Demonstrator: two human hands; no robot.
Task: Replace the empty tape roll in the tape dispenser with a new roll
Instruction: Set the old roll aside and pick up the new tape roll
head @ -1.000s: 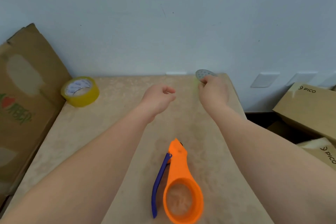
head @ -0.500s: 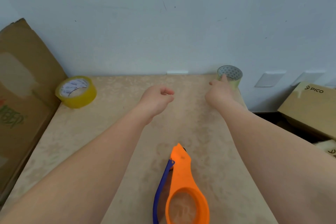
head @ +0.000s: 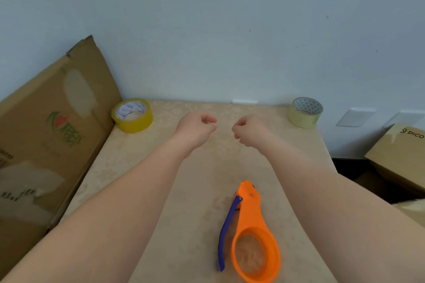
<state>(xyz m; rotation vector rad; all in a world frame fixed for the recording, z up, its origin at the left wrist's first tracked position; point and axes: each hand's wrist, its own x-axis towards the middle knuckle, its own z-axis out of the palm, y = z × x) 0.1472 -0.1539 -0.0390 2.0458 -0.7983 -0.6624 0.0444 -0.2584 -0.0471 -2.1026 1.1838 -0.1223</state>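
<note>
A big brown cardboard box (head: 46,135) leans at the 9 o'clock side of the beige worktop (head: 142,179). It has a red and green picture on it.

Just beside the box, at about 10 o'clock on the worktop, sits the yellow tape roll (head: 132,115). It lies flat, with its hole facing up, close to the blue wall (head: 207,30).

Next comes the left hand (head: 197,127). It hangs over the far middle of the worktop. Its fingers are curled in loosely and it holds nothing.

Near it, a bit to the 3 o'clock side, is the right hand (head: 249,131). Its fingers are curled in too, and it holds nothing. The two hands are near each other but do not touch.

At 6 o'clock, between the two arms, the orange tape dispenser (head: 254,234) lies flat on the worktop. It has a blue lever (head: 226,232) along its left side. Its round ring has no roll in it, and the worktop shows through.

At about 2 o'clock, on the far right corner of the worktop, sits the pale tape roll (head: 305,112). It is well apart from the right hand.

At 3 o'clock, past the edge of the worktop, is a brown box (head: 404,156) with the word PICO on it.
</note>
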